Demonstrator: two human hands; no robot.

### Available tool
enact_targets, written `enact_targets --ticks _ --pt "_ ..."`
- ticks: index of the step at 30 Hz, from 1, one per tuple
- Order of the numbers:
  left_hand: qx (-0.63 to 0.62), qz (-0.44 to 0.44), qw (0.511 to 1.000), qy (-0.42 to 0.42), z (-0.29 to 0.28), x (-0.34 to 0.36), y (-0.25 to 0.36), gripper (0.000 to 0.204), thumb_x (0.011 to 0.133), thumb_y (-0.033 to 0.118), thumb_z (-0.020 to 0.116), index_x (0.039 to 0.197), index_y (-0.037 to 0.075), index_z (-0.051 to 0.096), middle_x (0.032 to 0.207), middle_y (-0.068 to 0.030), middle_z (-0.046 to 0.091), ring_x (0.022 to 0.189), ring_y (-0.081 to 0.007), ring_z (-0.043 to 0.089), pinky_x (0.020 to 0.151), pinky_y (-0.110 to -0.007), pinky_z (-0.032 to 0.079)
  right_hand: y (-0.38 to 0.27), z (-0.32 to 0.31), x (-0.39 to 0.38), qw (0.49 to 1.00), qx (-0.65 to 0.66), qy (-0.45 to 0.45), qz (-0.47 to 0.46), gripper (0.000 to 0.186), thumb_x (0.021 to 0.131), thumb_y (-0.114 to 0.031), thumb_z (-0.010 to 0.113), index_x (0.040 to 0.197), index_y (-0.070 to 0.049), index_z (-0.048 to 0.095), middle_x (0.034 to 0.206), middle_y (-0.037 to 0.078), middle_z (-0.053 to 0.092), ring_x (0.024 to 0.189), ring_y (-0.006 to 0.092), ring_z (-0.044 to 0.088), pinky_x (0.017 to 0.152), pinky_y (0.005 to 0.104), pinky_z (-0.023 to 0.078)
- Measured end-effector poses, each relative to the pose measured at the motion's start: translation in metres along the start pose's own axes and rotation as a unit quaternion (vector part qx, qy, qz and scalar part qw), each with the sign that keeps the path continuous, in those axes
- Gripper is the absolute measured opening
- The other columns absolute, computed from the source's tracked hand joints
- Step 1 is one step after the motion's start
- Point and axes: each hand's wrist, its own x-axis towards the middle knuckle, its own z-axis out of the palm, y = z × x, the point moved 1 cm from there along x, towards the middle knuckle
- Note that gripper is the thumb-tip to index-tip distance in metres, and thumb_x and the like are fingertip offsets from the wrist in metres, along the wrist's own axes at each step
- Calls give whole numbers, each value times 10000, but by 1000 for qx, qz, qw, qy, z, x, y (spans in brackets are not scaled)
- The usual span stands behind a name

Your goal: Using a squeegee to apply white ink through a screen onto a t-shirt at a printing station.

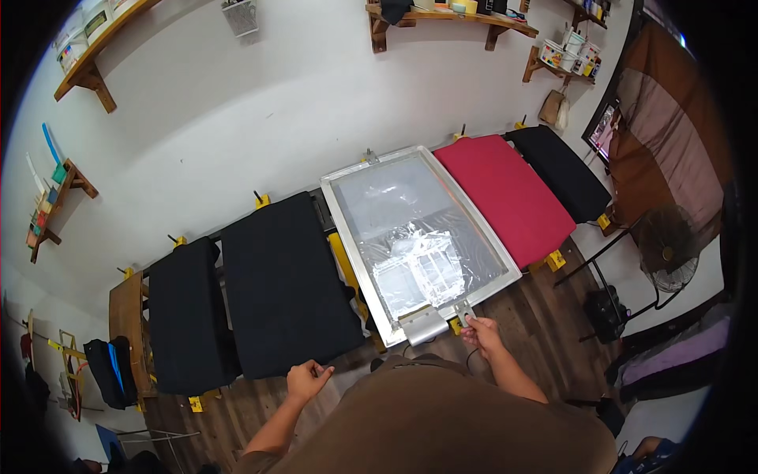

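A silver-framed printing screen [385,207] lies over the row of boards in front of me, with clear film and shiny tape across its mesh. My right hand [482,335] pinches a small metal bracket [464,311] at the screen's near right corner. Beside that bracket, a grey metal piece [425,326] is fixed to the same near edge. My left hand [308,380] hovers just off the near edge of a black shirt [286,284] stretched on a board; its fingers are loosely bent, apart from the thumb, with nothing visible in them.
A red shirt [505,197] and a black one [559,174] cover boards on the right; another black shirt [185,316] is at left. Yellow brackets [556,260] jut from the row. A fan [668,249] stands right. Wooden shelves [454,16] line the wall.
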Motion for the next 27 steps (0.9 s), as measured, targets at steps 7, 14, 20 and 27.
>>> enact_targets --ticks 7,14,20,27 --pt "2 -12 997 82 3 -5 8 409 795 474 815 732 90 690 573 -60 651 569 -237 686 598 -360 538 -6 3 -8 999 -31 23 5 281 968 -337 731 897 -71 673 774 52 703 623 97 623 616 279 587" --pt "26 -20 994 105 3 -5 11 397 807 453 807 731 84 683 562 -61 654 567 -254 691 605 -369 544 -9 6 -10 997 -53 50 18 281 969 -345 730 912 -75 674 766 30 686 627 83 611 611 286 596" --pt "-8 -44 985 168 0 -7 18 383 815 411 817 747 57 686 604 -105 662 600 -292 695 604 -375 538 -10 4 -10 998 -50 43 18 270 965 -331 736 908 -76 670 753 28 678 615 82 598 604 290 593" --pt "-3 -68 975 213 -1 -5 19 374 837 416 793 743 72 679 548 -95 620 572 -303 673 586 -397 520 -7 3 -5 998 -39 49 9 289 950 -331 754 888 -61 673 749 43 670 618 106 614 585 279 583"
